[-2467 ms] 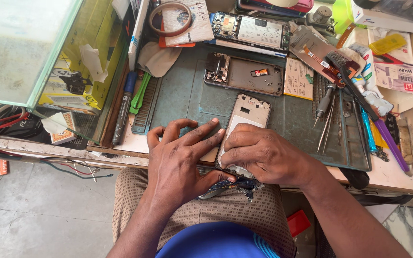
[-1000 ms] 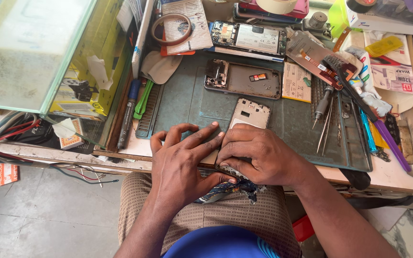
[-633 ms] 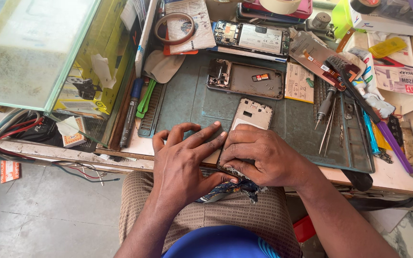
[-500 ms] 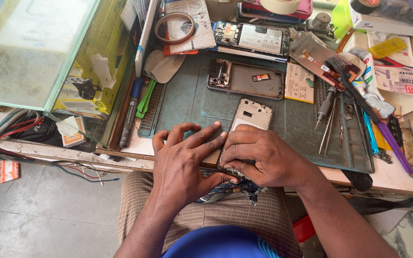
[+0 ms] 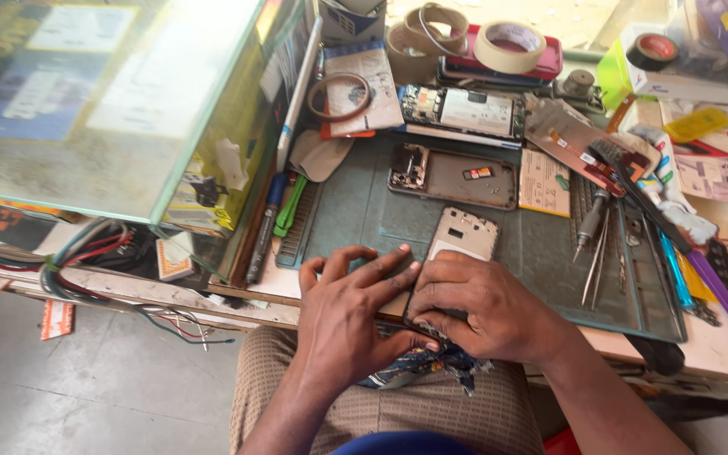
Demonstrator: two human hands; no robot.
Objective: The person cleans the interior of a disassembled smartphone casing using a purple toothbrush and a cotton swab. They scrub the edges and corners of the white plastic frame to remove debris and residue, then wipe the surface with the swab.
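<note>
Pressing down, left hand (image 5: 343,316) and right hand (image 5: 478,307) pin the phone frame (image 5: 461,240) flat; thin, light, probably fragile, so best gripped along its edges.

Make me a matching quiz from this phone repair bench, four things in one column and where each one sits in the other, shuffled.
Things:
1. pale phone back cover
2. tweezers
3. roll of masking tape
4. blue marker pen

Places:
A. left of the green mat, beside the glass case
B. under both hands
C. right part of the mat
D. far edge of the bench, on a red case

Pairs: 1-B, 2-C, 3-D, 4-A
</note>
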